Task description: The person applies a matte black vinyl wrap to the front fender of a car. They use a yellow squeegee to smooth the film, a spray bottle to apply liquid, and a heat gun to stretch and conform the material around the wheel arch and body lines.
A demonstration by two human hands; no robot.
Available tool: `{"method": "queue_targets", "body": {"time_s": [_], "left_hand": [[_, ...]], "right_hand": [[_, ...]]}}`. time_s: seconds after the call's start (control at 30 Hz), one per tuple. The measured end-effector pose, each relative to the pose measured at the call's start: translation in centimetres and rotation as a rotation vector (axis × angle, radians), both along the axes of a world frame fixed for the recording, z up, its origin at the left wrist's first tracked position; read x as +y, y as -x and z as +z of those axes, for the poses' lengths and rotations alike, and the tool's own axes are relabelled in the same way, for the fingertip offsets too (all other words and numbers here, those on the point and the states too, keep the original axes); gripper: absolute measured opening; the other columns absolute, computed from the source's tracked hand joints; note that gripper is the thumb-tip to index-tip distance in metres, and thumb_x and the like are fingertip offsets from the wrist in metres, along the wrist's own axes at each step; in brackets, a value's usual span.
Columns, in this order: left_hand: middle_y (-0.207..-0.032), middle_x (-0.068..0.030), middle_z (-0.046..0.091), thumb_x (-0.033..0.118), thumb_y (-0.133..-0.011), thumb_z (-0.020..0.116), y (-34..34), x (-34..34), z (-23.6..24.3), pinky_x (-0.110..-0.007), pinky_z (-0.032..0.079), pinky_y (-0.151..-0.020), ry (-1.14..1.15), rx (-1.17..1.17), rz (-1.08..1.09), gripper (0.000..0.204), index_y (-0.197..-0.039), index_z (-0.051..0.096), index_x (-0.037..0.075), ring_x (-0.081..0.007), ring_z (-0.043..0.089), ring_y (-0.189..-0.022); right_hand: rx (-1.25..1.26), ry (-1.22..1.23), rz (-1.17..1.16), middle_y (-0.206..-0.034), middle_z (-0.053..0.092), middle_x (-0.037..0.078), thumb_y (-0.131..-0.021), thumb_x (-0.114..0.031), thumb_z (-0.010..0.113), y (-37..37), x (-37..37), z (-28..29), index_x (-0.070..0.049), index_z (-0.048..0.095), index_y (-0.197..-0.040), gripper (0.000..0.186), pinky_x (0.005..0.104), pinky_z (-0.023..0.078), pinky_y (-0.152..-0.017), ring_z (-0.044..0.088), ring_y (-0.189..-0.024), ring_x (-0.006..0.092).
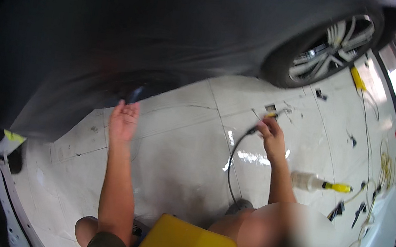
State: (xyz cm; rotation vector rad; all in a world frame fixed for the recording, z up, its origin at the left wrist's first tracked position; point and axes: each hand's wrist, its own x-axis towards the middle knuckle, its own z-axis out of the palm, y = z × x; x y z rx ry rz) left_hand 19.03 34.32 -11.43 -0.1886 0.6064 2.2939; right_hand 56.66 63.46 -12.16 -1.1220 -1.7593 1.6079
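Along the lower side of a dark car body [73,42], covered in creased matte dark sheeting, my left hand [124,120] has its palm turned up and fingers slightly curled and apart at the sheeting's lower edge [110,104]; whether the fingertips press on it is unclear. A small shiny dark patch shows just above them. Further right, over the floor, my right hand [270,135] grips a slim black and yellow tool [269,115] with a black hose [232,163] running down from it.
An alloy wheel [325,50] is upper right. A clear bottle [306,181] with yellow top, a yellow tool [358,77], cords [384,168] and scraps lie on the tiled floor [173,160]. A yellow flat-topped object [182,244] is below me, beside a blurred pale, skin-toned shape [282,239].
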Motion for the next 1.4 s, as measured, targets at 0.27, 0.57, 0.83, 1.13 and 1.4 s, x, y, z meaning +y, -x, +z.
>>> {"method": "queue_targets", "body": {"time_s": [0.27,0.57,0.83,1.13,1.4], "left_hand": [[-0.088,-0.0108,0.062,0.006,-0.091,0.059,-7.1,-1.0,0.5,-0.046,0.054,-0.095,0.116,-0.055,0.091,0.004,-0.09,0.057,0.003,-0.0262,0.064,-0.091],[-0.109,-0.0143,0.068,0.003,-0.088,0.056,-12.6,-4.1,0.4,-0.048,0.047,-0.105,-0.144,0.001,-0.048,0.013,-0.099,0.063,0.001,-0.0297,0.064,-0.106],[-0.11,-0.0152,0.071,0.006,-0.088,0.055,-12.5,-1.9,1.0,-0.05,0.045,-0.107,-0.059,0.068,-0.167,0.02,-0.105,0.066,0.002,-0.0316,0.066,-0.107],[-0.121,-0.0169,0.067,0.003,-0.087,0.05,-17.3,-5.9,4.9,-0.05,0.049,-0.101,-0.077,0.185,-0.265,0.036,-0.121,0.06,-0.002,-0.0323,0.064,-0.113],[-0.116,-0.0148,0.069,0.005,-0.084,0.05,-16.0,-5.4,3.3,-0.047,0.051,-0.101,-0.037,0.081,-0.275,0.037,-0.118,0.063,0.0,-0.0279,0.067,-0.107]], "right_hand": [[-0.484,0.384,-0.42,-0.108,0.062,0.023,-0.08,-0.05,0.076,-0.5,3.8,-20.4,0.007,0.041,-0.129,0.083,0.0423,0.051,-0.052,0.065,-0.083,0.0307],[-0.506,0.308,-0.511,-0.115,0.063,0.024,-0.078,-0.025,0.076,2.6,5.4,-23.8,0.008,0.042,-0.123,0.066,0.0448,0.058,-0.063,0.067,-0.097,0.0369],[-0.38,0.179,-0.576,-0.091,0.065,0.019,-0.079,-0.017,0.064,-0.3,10.4,-28.0,0.003,0.057,-0.106,0.035,0.0458,0.054,-0.065,0.064,-0.074,0.0304],[0.068,0.411,-0.191,-0.076,0.055,0.008,-0.087,-0.009,0.065,-4.6,-0.9,-11.1,-0.003,0.053,-0.1,0.019,0.0325,0.047,-0.045,0.052,-0.05,0.0175],[0.154,0.592,0.189,-0.118,0.062,0.011,-0.083,0.004,0.058,4.6,-8.0,-2.9,-0.003,0.045,-0.134,0.053,0.0363,0.056,-0.074,0.065,-0.082,0.0216]]}}
